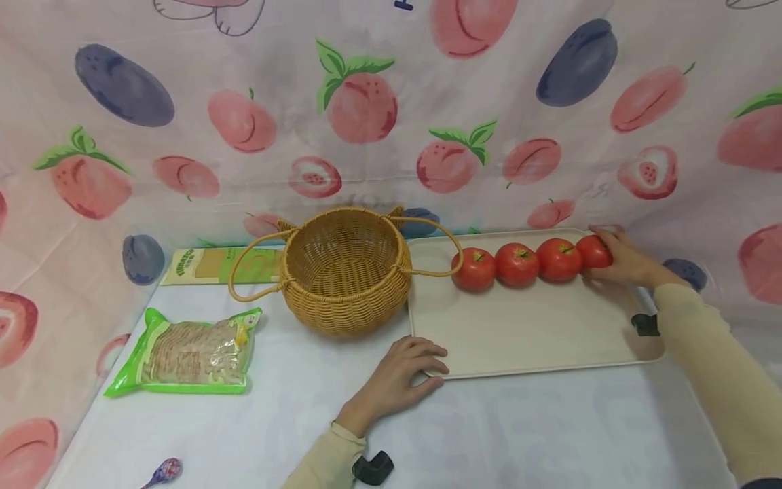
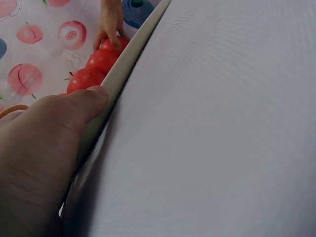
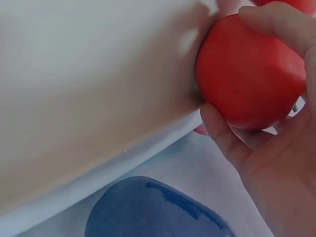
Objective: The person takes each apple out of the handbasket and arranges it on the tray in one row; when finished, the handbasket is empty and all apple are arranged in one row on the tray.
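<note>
My right hand (image 1: pixel 624 258) grips a red apple (image 3: pixel 250 71) at the far right end of a row, with thumb and fingers around its sides. Three more apples (image 1: pixel 516 264) sit to its left along the back edge of a beige tray (image 1: pixel 525 333). At the tray's front left corner rests my left hand (image 1: pixel 400 375), its fingers loosely bent over the rim. In the left wrist view, the left thumb (image 2: pixel 91 101) lies against the tray's edge.
A wicker basket (image 1: pixel 348 312) with two looped handles stands left of the tray, one handle reaching over the tray's edge. Farther left lie a green-edged bag (image 1: pixel 189 353) and a flat green packet (image 1: pixel 210 265). A lollipop (image 1: pixel 168 470) is near the front left.
</note>
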A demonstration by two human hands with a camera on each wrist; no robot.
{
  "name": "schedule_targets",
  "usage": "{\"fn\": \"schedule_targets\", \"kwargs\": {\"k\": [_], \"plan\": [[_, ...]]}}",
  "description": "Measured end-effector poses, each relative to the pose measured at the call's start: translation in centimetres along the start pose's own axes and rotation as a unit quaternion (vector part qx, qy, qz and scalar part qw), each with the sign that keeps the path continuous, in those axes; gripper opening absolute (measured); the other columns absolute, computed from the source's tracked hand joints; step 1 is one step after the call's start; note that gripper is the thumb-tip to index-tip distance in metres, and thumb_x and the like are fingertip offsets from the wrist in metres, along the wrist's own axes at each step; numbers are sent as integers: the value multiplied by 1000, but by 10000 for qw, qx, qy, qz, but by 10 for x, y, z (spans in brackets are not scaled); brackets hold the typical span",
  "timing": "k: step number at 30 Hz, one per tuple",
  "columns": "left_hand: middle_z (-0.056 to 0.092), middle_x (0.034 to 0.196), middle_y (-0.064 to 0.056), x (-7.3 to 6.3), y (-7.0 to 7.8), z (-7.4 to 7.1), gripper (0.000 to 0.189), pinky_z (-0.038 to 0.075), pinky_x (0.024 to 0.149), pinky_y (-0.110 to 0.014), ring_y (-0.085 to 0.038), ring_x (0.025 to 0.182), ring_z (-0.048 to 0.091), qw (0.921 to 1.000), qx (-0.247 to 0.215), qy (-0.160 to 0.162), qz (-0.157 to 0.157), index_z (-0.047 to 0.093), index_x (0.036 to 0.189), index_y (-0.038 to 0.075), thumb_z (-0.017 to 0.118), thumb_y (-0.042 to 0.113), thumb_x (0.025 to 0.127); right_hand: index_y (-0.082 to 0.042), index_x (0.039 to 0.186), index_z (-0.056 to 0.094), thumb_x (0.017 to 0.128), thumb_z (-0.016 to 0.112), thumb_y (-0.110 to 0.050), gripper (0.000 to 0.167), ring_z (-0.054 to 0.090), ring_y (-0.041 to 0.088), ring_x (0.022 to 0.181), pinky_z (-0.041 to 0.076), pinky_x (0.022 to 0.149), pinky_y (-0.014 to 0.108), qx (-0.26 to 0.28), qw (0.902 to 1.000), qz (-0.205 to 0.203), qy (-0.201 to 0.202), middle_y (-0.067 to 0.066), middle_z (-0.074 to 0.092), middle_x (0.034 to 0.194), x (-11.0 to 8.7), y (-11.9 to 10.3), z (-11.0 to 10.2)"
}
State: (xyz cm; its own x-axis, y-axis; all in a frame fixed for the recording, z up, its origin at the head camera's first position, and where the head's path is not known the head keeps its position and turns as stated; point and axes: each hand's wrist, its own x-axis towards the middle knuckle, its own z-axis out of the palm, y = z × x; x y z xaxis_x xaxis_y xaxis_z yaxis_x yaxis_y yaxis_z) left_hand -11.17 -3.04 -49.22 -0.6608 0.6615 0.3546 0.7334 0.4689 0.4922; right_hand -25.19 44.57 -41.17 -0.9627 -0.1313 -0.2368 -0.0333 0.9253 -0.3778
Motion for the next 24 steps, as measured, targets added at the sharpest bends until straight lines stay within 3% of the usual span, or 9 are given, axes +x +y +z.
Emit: {"fn": "schedule_targets", "kwargs": {"k": [5,11,18,24], "plan": [[60,125,10,-1,-2,-1,15,32,111,-35,-9,122,47,10000,-22,-9,19,69,102,28,63,33,90,-7,151,-4,80,73,-35,108,19,60,122,24,95,77,252,9996,22,109,37,-7,147,-3,2,5],[59,126,8,-1,-8,-2,18,34,110,-36,-10,123,48,9999,-106,47,27,68,106,26,61,34,91,-9,151,2,81,73,-29,101,22,61,121,25,94,78,433,9972,-200,572,39,-3,147,-9,0,11],[54,133,7,-8,-15,-8,27,36,109,-35,-9,128,43,9981,-502,142,-323,63,117,25,60,32,92,-14,152,8,86,68,-31,91,18,60,128,23,93,79,609,9942,-307,827,36,-2,150,-19,-12,14],[53,135,5,-19,-19,-18,29,35,110,-37,-12,130,43,9958,-650,355,-540,61,121,23,61,24,91,-8,150,17,88,65,-31,81,17,56,132,21,93,79,546,9912,-418,1131,35,8,149,-31,-22,16]]}}
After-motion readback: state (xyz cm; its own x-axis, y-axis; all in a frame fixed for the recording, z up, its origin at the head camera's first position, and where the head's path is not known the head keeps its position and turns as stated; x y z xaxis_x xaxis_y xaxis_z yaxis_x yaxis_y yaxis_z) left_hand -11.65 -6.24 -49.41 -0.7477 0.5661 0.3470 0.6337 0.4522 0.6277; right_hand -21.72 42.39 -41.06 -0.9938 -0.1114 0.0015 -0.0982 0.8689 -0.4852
